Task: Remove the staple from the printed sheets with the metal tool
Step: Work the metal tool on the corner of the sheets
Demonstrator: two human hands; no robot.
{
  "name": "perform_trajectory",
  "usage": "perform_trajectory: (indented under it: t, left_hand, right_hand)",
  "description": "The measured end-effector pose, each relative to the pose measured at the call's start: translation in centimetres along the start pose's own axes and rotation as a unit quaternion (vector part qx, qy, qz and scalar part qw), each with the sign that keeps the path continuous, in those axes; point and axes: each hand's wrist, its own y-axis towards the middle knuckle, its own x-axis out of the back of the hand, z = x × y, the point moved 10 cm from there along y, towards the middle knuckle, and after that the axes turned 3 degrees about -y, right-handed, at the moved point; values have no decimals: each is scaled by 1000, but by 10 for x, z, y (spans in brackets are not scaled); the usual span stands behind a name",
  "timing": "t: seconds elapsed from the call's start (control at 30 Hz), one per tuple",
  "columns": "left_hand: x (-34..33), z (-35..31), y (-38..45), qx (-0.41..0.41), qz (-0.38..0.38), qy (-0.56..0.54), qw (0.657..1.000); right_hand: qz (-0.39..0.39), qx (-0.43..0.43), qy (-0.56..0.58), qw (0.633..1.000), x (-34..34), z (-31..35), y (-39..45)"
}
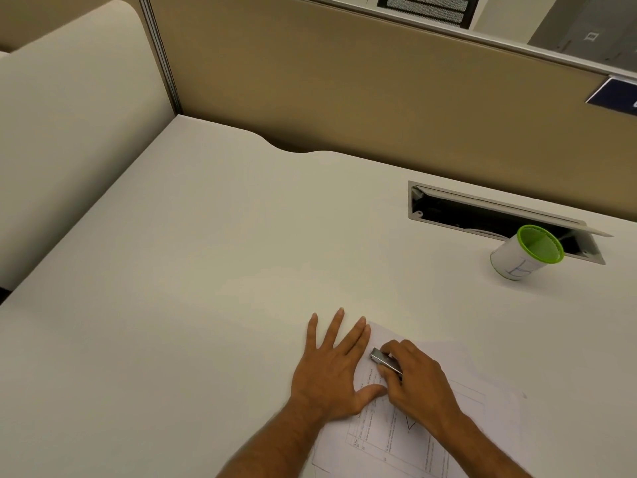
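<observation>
The printed sheets [400, 439] lie on the white desk at the bottom centre, with text and ruled lines on them. My left hand [332, 367] lies flat with spread fingers on the sheets' left edge and upper corner, its thumb on the paper. My right hand [417, 377] grips the small metal tool [384, 361], whose silver front end points at the upper left corner of the sheets, close to my left fingers. The staple itself is too small to see.
A white cup with a green mesh rim [525, 253] stands at the right, in front of an open cable slot [496, 219] in the desk [206, 270]. Tan partition walls [344, 81] close off the back and left.
</observation>
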Motion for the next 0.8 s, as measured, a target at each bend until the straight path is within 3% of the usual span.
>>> perform_trajectory:
  t: [0.43,0.8]
  left_hand:
    - [1,0,0,0,-2,-4,1000]
    - [0,0,0,-3,-7,10,1000]
  right_hand:
    - [-25,10,-18,999,2,6,3]
    - [14,22,-131,991,-9,20,0]
